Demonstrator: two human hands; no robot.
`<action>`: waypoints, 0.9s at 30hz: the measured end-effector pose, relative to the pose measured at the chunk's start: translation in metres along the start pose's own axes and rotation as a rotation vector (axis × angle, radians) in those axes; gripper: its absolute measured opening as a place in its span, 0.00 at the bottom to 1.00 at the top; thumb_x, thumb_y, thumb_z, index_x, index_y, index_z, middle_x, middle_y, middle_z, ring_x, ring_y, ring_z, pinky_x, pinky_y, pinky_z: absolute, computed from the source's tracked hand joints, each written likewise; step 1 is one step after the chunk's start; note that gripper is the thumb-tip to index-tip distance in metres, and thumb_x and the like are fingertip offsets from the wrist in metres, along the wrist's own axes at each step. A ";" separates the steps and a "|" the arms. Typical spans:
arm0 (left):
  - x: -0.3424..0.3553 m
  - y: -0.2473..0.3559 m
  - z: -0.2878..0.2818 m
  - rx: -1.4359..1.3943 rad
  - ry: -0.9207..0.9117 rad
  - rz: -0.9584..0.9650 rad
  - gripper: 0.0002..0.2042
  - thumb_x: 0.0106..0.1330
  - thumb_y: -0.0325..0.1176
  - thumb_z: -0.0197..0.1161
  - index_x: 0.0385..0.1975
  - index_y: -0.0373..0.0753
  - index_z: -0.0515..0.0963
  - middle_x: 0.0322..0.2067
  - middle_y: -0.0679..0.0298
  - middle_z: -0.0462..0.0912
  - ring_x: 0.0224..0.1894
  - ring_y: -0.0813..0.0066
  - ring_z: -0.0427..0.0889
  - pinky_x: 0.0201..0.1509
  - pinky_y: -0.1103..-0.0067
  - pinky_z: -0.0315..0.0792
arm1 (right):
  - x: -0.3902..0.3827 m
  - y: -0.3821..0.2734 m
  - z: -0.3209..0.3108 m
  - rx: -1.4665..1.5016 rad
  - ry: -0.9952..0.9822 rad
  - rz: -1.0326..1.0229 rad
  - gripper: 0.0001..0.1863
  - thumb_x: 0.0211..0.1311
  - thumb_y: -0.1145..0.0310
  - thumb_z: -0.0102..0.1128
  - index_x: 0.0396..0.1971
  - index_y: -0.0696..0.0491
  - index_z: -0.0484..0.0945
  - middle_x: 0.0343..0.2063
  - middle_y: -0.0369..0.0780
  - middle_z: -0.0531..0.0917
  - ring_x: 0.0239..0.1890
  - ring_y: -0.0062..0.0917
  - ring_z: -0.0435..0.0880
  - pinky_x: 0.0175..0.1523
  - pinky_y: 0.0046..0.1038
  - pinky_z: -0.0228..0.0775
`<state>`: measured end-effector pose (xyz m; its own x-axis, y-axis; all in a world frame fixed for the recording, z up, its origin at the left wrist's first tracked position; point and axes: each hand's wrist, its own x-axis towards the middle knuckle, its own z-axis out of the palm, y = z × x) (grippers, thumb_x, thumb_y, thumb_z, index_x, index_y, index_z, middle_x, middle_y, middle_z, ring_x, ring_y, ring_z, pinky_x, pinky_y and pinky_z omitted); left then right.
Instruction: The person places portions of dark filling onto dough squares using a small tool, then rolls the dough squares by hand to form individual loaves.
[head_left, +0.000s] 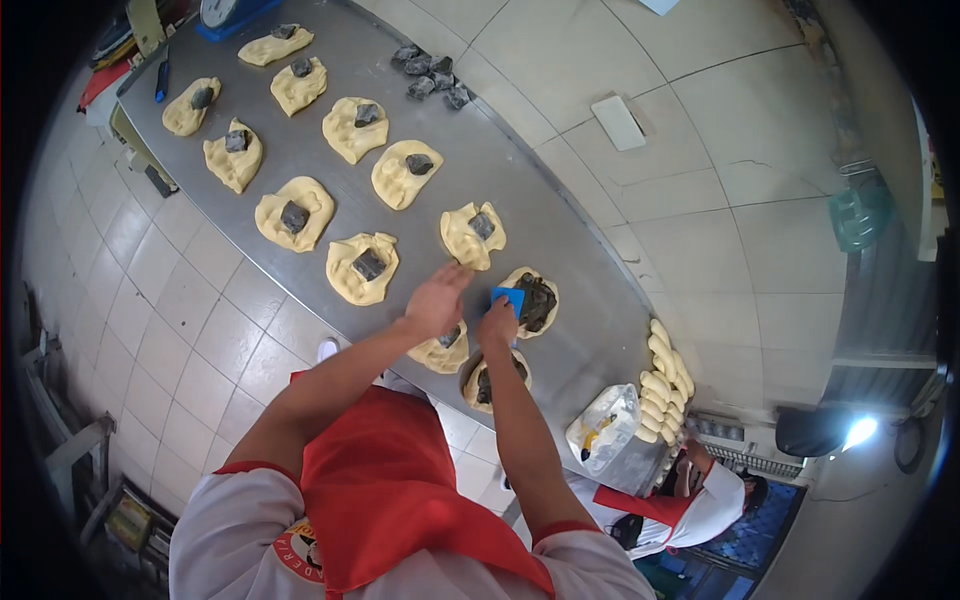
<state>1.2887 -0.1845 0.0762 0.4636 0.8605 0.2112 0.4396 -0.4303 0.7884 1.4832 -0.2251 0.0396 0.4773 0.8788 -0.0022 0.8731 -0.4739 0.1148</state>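
Note:
My right hand (pixel 497 322) grips a blue flat scraper (pixel 508 298) at the left edge of a dough round (pixel 545 285) topped with dark, spread-out paste. My left hand (pixel 437 300) has its fingers apart at the lower edge of a pale yellow dough piece (pixel 460 240) bearing a dark grey block. Just below that hand lies another dough piece (pixel 440 355), partly hidden, and below my right hand a dough round (pixel 480 385) with dark paste is partly covered by my arm. Several more dough pieces (pixel 355 140) with dark blocks lie in rows farther up the steel table (pixel 200 140).
Loose dark blocks (pixel 430 75) sit near the far edge. A scale (pixel 220 15) and blue-handled tool (pixel 162 80) are at top left. A white tub (pixel 600 430) and piled dough rolls (pixel 665 385) occupy the right end. A co-worker (pixel 690 510) in red and white stands beyond.

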 end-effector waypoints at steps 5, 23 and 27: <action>-0.077 0.022 0.031 0.326 -0.368 0.149 0.37 0.58 0.36 0.60 0.67 0.27 0.58 0.70 0.48 0.57 0.74 0.55 0.51 0.77 0.66 0.46 | 0.057 0.101 -0.035 0.488 -0.149 0.035 0.15 0.52 0.72 0.56 0.41 0.55 0.83 0.34 0.47 0.86 0.36 0.39 0.85 0.44 0.40 0.75; -0.132 0.051 0.006 0.398 -0.592 -0.215 0.49 0.57 0.54 0.65 0.71 0.31 0.48 0.74 0.51 0.41 0.77 0.59 0.40 0.78 0.65 0.40 | 0.032 -0.068 -0.073 0.121 -0.562 -0.567 0.27 0.42 0.57 0.75 0.46 0.49 0.84 0.39 0.46 0.86 0.42 0.37 0.86 0.48 0.36 0.77; -0.127 0.057 0.013 0.413 -0.573 -0.226 0.46 0.58 0.52 0.64 0.71 0.32 0.50 0.74 0.51 0.44 0.76 0.58 0.43 0.78 0.64 0.42 | 0.066 -0.049 -0.051 0.137 -0.582 -0.429 0.21 0.42 0.56 0.75 0.37 0.50 0.86 0.35 0.45 0.87 0.39 0.39 0.86 0.44 0.39 0.76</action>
<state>1.2652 -0.3217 0.0865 0.6068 0.7117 -0.3538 0.7729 -0.4246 0.4715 1.4667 -0.1405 0.0840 0.0336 0.8341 -0.5506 0.9813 -0.1319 -0.1401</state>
